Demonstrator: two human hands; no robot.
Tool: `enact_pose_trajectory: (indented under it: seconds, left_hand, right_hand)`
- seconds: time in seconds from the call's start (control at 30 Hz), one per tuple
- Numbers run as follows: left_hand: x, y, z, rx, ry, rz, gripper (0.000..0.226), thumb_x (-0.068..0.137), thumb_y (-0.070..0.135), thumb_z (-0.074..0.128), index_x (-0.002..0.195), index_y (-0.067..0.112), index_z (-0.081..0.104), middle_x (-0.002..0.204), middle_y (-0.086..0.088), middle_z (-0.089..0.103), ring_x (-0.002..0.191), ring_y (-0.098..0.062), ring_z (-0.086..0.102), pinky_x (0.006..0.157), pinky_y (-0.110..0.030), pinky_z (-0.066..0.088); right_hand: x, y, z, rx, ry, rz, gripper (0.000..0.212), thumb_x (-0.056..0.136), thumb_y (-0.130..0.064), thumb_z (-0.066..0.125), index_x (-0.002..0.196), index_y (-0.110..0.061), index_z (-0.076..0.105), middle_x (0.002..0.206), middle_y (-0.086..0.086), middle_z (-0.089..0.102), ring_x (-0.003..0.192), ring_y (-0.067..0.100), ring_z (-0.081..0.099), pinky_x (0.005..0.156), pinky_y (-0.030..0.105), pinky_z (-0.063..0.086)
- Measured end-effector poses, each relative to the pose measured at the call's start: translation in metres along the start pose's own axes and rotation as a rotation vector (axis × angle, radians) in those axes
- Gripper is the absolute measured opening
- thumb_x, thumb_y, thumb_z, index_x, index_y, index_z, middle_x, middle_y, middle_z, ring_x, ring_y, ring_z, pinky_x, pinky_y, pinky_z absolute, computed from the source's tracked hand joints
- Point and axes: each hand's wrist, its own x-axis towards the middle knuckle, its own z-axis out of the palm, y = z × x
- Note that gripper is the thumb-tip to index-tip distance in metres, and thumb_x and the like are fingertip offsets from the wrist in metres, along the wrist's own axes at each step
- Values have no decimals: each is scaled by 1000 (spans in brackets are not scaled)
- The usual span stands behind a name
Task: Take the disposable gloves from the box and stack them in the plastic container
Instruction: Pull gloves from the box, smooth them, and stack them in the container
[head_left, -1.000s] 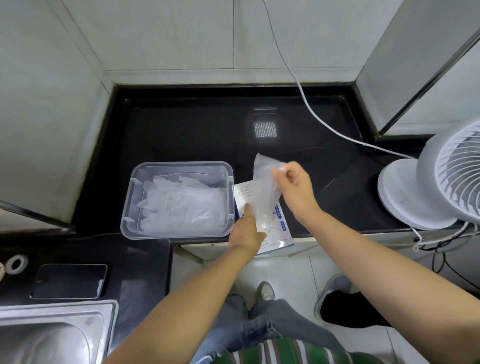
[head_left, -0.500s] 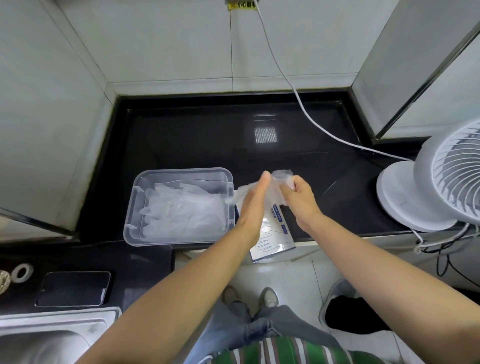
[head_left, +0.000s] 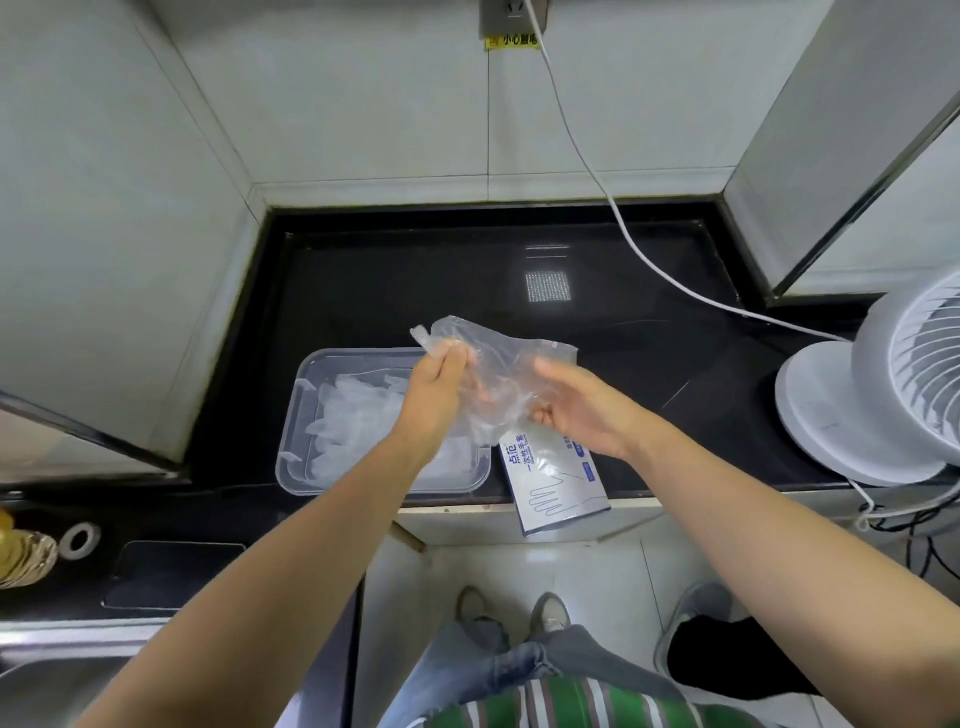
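One glove (head_left: 501, 376) now spread between left hand (head_left: 434, 397), right hand (head_left: 584, 413).

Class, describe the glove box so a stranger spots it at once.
Find the near edge of the black countertop. Right of the clear plastic container lies the glove box, overhanging that edge. Only it is white card with blue print.
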Motion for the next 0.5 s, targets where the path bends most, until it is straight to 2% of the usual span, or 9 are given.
enact_pose_trajectory:
  seconds: [0.07, 0.13, 0.2, 0.27, 0.33, 0.37, 0.43, 0.5]
  left_hand:
    - [0, -2, -13, 90, 27, 56, 33, 106, 27, 35, 87, 8, 55, 72, -1, 54, 64, 0, 52, 63, -14, 46]
    - [2, -8, -24, 154, 115, 71, 35, 106, 28, 33, 80, 11, 50, 64, 1, 50, 53, 4, 49, 56, -11, 43]
    - [3, -10, -33, 221, 198, 47, 39, 106, 31, 33, 76, 14, 49, 60, 3, 48, 51, 2, 49, 50, -8, 40]
    - [3, -14, -40, 246, 237, 45, 37, 106, 31, 33, 78, 15, 52, 60, 4, 48, 54, -2, 48, 50, -7, 39]
    - [3, -13, -46, 228, 286, 47, 34, 106, 28, 34, 83, 13, 54, 61, 3, 46, 55, -5, 45, 47, -7, 38]
    - [3, -12, -50, 217, 315, 38, 33, 106, 27, 34, 85, 12, 56, 60, 2, 45, 54, -5, 44, 45, -7, 37]
    - [6, -16, -60, 198, 350, -8, 35, 105, 30, 34, 86, 12, 57, 57, 0, 44, 50, -6, 42, 40, -11, 37]
    - [10, -24, -72, 239, 357, -50, 38, 105, 35, 35, 77, 17, 54, 53, 2, 42, 47, -6, 40, 38, -15, 34]
  right_hand:
    - [6, 0, 8, -78, 4, 43, 31, 92, -28, 65, 117, -9, 68, 110, 8, 71, 99, 20, 67, 90, 32, 53]
    - [12, 2, 16, -110, 25, 40, 31, 93, -31, 62, 115, -10, 69, 112, 7, 70, 105, 22, 65, 100, 37, 47]
    - [19, 5, 24, -89, 15, 30, 30, 93, -31, 63, 113, -9, 69, 111, 5, 70, 106, 20, 66, 100, 33, 48]
    - [27, 10, 32, -102, 65, 23, 18, 94, -21, 63, 103, -7, 70, 102, 8, 72, 100, 22, 68, 95, 32, 52]
    - [35, 13, 42, -102, 224, 19, 8, 96, -14, 62, 94, -8, 68, 84, 5, 71, 84, 21, 67, 81, 34, 57]
    - [41, 15, 46, -121, 331, 15, 8, 97, -14, 61, 91, -10, 66, 77, 2, 68, 74, 17, 64, 69, 29, 56]
    - [50, 20, 55, -248, 480, 0, 18, 98, -14, 59, 81, -12, 60, 66, 0, 57, 59, 9, 52, 49, 20, 43]
    - [55, 26, 62, -404, 497, -35, 26, 99, -13, 55, 73, -13, 53, 63, -1, 50, 54, 9, 46, 47, 21, 40]
